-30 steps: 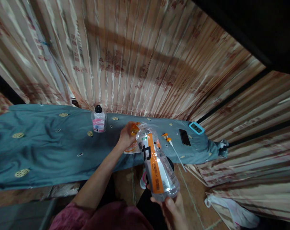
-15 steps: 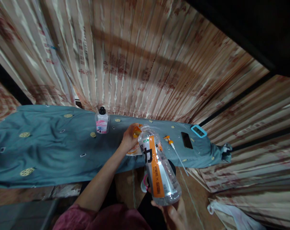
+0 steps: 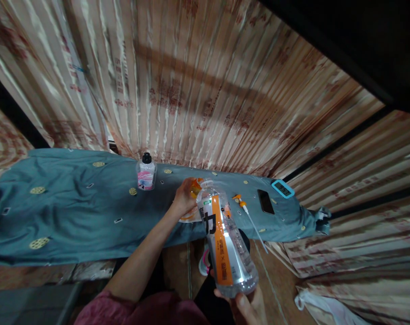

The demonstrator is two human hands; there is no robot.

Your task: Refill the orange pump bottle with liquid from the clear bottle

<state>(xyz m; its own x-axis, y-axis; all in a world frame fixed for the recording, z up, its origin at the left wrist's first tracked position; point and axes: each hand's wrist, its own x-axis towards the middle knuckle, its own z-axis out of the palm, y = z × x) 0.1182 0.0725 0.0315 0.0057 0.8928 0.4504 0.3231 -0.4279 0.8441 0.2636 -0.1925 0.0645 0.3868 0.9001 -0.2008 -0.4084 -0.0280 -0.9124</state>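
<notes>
My right hand point(image 3: 247, 309) grips the base of a large clear plastic bottle point(image 3: 221, 239) with an orange and silver label. The bottle is tilted, its neck pointing up and away toward my left hand. My left hand point(image 3: 184, 198) is closed around an amber see-through bottle point(image 3: 195, 188), mostly hidden by the fingers and the large bottle. The two bottles' tops are close together; whether they touch I cannot tell. Just right of them lies a pump head point(image 3: 240, 201) in orange and white with a long thin tube, its end reaching past the cloth's edge.
A clear bottle with black cap and pink label point(image 3: 146, 174) stands at the back on the teal patterned cloth point(image 3: 76, 203). On the right lie a black phone point(image 3: 266, 201) and a blue-rimmed digital clock point(image 3: 282, 188). A pleated curtain point(image 3: 191, 90) hangs behind.
The view has shifted slightly, moving everything a little in the picture. Both hands keep their holds, and the large bottle stays tilted much as before.
</notes>
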